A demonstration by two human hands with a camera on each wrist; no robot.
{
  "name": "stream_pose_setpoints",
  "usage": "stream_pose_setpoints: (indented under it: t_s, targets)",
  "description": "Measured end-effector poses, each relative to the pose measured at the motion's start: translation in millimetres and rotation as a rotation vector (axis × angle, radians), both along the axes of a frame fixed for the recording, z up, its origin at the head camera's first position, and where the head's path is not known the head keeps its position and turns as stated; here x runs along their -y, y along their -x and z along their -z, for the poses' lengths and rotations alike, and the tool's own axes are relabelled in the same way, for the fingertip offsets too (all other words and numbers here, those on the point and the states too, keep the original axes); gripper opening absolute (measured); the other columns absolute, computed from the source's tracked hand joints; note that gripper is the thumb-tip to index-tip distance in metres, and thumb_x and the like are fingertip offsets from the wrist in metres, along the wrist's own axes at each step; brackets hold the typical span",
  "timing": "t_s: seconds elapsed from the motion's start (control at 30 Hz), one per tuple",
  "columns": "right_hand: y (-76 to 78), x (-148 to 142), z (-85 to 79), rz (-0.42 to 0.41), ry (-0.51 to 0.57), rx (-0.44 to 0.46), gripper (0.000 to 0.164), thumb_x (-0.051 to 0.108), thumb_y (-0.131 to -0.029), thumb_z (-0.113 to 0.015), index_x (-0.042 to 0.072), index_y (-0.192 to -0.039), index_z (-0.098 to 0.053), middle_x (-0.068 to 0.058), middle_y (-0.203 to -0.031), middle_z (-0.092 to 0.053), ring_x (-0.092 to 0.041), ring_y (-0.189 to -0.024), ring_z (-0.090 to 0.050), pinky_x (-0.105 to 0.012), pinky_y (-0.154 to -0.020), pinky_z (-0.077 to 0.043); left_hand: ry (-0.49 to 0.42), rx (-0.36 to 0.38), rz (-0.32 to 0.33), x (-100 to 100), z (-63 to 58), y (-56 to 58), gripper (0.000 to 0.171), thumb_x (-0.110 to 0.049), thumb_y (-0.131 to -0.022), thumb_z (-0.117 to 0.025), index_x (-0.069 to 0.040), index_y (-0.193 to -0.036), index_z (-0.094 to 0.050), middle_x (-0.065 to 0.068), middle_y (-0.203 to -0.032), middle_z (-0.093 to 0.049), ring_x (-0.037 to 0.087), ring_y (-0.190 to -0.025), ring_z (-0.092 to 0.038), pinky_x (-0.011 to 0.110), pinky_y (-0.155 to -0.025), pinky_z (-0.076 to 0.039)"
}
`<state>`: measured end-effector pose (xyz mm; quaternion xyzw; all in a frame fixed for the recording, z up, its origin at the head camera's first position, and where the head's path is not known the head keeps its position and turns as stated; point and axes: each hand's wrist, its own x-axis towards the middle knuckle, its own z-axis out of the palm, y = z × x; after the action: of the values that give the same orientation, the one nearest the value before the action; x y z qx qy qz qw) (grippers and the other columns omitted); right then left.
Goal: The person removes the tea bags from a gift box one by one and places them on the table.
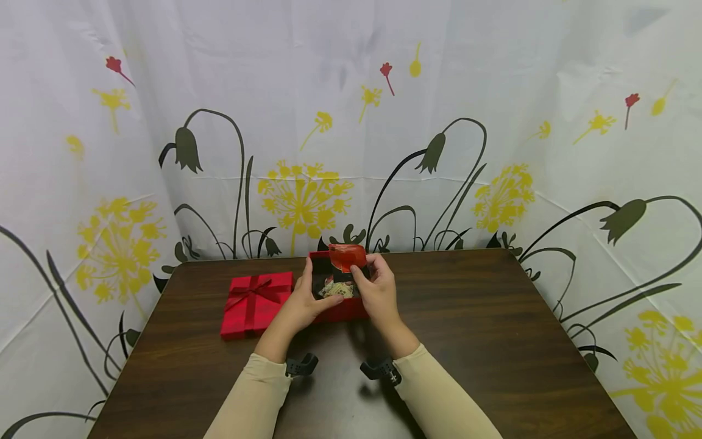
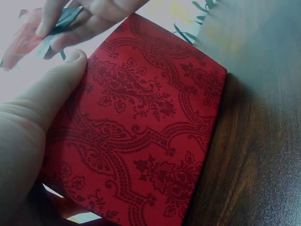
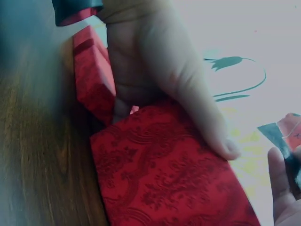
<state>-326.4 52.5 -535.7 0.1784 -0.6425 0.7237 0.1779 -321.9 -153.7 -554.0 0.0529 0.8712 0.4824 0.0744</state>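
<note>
A red patterned gift box (image 1: 342,312) stands without its lid near the table's back edge. My left hand (image 1: 300,302) grips its left side, with the thumb over the near wall (image 2: 136,94). Inside the dark interior lies a heap of small cream-coloured pieces (image 1: 336,289). Above the box my right hand (image 1: 379,291) pinches a small red-and-black flat packet (image 1: 347,257) between thumb and fingers. The right wrist view has the packet (image 3: 290,128) at its right edge, partly cut off.
Left of the box lies its red lid (image 1: 238,314) with a dark red ribbon bow. The brown wooden table (image 1: 466,329) ends at the back against a white curtain (image 1: 340,79) printed with flowers. A black band (image 1: 382,370) sits on each wrist.
</note>
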Motion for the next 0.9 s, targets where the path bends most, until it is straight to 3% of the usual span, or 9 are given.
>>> stream_pose_setpoints:
  t_s: [0.17, 0.43, 0.6, 0.73, 0.9]
  targets:
    - [-10.2, -17, -4.8, -0.055, 0.071, 0.030, 0.024, -0.007, -0.099, -0.074, -0.008, -0.119, -0.062, -0.011, -0.119, -0.069, -0.019, -0.108, -0.072, -0.042, -0.075, -0.069, 0.005, 0.005, 0.003, -2, 1.7, 0.3, 0.140, -0.075, -0.085, -0.080, -0.028, -0.175, 0.016, 0.021, -0.184, -0.003, 0.051, -0.167, -0.016, 0.075, -0.127, -0.027]
    - [-17.4, -40, -16.1, -0.076, 0.059, 0.017, 0.026, -0.009, -0.099, -0.073, -0.010, -0.121, -0.060, -0.013, -0.125, -0.069, -0.019, -0.104, -0.074, -0.050, -0.073, -0.068, 0.000, 0.007, 0.002, 0, 1.2, -1.6, 0.137, -0.074, -0.087, -0.079, -0.031, -0.174, 0.017, 0.017, -0.185, 0.000, 0.049, -0.169, -0.010, 0.077, -0.127, -0.025]
    - [-11.6, -55, -16.2, -0.056, 0.066, 0.011, 0.026, -0.012, -0.098, -0.072, -0.011, -0.120, -0.060, -0.011, -0.124, -0.070, -0.019, -0.106, -0.074, -0.046, -0.073, -0.068, 0.010, 0.014, 0.007, 1, 1.2, -1.4, 0.136, -0.074, -0.087, -0.078, -0.032, -0.174, 0.018, 0.017, -0.185, 0.000, 0.048, -0.170, -0.008, 0.077, -0.127, -0.025]
    - [-4.6, -65, -14.0, -0.028, 0.077, 0.008, 0.029, -0.011, -0.098, -0.073, -0.010, -0.124, -0.059, -0.013, -0.123, -0.069, -0.019, -0.108, -0.073, -0.037, -0.074, -0.068, 0.006, 0.007, 0.004, 1, -0.1, -0.6, 0.136, -0.073, -0.088, -0.079, -0.033, -0.174, 0.018, 0.017, -0.185, -0.001, 0.048, -0.170, -0.007, 0.077, -0.127, -0.025]
    - [1.9, -73, -7.7, -0.009, 0.092, 0.015, 0.047, -0.009, -0.098, -0.074, -0.004, -0.139, -0.050, -0.019, -0.121, -0.066, -0.021, -0.101, -0.073, -0.038, -0.072, -0.068, 0.010, 0.002, 0.008, -1, 0.1, -0.5, 0.136, -0.072, -0.088, -0.080, -0.032, -0.174, 0.017, 0.016, -0.185, -0.001, 0.047, -0.170, -0.004, 0.077, -0.127, -0.024]
